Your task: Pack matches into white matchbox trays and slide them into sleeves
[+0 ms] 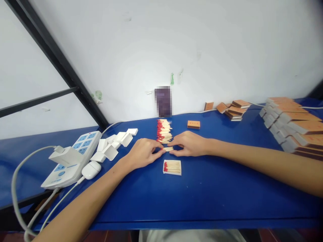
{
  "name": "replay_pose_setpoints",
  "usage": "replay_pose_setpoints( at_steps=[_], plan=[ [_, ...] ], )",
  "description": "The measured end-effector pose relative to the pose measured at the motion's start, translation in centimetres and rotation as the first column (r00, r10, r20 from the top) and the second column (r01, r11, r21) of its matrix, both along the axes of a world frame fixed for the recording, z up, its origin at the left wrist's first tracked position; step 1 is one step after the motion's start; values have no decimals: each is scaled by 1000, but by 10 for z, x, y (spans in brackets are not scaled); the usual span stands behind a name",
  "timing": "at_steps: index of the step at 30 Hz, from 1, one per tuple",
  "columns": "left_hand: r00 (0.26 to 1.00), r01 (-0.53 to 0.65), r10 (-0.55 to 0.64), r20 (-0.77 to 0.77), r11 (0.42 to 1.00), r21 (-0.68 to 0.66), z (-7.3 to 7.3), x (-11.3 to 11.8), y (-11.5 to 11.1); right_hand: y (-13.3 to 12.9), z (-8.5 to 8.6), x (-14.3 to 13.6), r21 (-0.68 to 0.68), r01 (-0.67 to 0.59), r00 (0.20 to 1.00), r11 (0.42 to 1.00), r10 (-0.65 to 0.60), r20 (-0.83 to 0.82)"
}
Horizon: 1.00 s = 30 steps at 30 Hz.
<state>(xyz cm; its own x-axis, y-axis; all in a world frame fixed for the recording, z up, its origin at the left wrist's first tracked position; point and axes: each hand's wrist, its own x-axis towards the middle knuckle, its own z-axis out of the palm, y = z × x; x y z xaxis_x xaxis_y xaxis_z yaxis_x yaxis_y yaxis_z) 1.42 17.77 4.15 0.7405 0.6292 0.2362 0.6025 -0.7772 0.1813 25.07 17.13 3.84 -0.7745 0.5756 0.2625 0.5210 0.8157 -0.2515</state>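
A small bundle of matches (168,149) lies between my two hands on the blue table. My left hand (145,153) pinches its red-headed end, and my right hand (189,144) pinches the plain end. Just beyond them is a long pile of red-headed matches (164,130). Nearer to me sits a white tray (181,168) holding matches, their red heads to the left. One closed orange matchbox (193,124) rests beyond my right hand.
White empty trays (110,152) lie left, beside a power strip (87,151) with cables and a white earphone case (91,170). Loose matchboxes (234,111) lean near the wall. Stacked matchboxes (300,117) stand at the far right. A dark rectangle (163,101) is against the wall.
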Motion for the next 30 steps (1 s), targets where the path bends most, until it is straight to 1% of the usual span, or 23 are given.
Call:
replay_pose_setpoints(
  at_steps=[4, 6, 9, 12, 15, 18, 20, 23, 26, 30],
  plan=[
    [999, 31, -30, -15, 999, 23, 0, 0, -1, 1, -1, 1, -26, -42, 999, 999, 42, -15],
    [998, 49, -47, -45, 998, 41, 0, 0, -1, 2, -1, 1, -43, -43, 999, 998, 42, -25],
    [989, 75, -63, -131, 993, 94, 1, 0, -1, 2, 0, 1, -54, -22, 1000, 998, 21, -13],
    [973, 94, -52, -224, 979, 179, 3, 1, -2, 1, 1, -1, -43, -5, 1000, 999, 6, 10],
    [951, 111, -28, -307, 961, 255, 6, 3, -5, -1, 2, -4, 8, 9, 998, 1000, -9, 61],
    [924, 91, 28, -381, 953, 290, 8, 5, -8, -4, 3, -7, 84, 42, 986, 996, -55, 158],
    [909, 74, 53, -412, 956, 285, 9, 6, -9, -7, 2, -10, 146, 68, 970, 987, -100, 223],
    [897, 70, 57, -438, 960, 270, 9, 7, -9, -10, -2, -13, 240, 85, 943, 967, -156, 295],
    [890, 72, 56, -452, 963, 261, 9, 8, -10, -10, -6, -14, 307, 77, 931, 949, -179, 319],
    [886, 73, 47, -461, 968, 238, 9, 8, -10, -9, -8, -15, 339, 70, 930, 938, -184, 319]
  ],
)
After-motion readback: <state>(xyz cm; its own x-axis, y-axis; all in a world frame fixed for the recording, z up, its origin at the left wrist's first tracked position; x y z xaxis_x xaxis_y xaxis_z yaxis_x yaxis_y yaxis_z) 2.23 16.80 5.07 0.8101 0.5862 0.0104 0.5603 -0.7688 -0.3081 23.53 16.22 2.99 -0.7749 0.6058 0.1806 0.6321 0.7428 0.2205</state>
